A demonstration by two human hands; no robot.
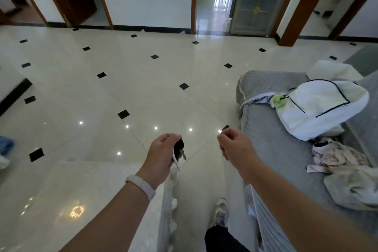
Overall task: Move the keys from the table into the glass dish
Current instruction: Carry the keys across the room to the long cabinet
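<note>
My left hand (161,155) is closed around a bunch of keys (179,150): a black fob with a metal key and a pale strap hanging below the fingers. It is held in the air above the far right corner of a glossy white table (86,196) at the lower left. My right hand (235,145) hovers to the right with its fingers curled in and nothing visible in them. No glass dish is in view.
A grey sofa (272,139) fills the right side, with a white backpack (319,106) and crumpled clothes (343,168) on it. My shoe (221,213) stands in the gap between table and sofa. Shiny tiled floor (126,80) stretches ahead to doorways.
</note>
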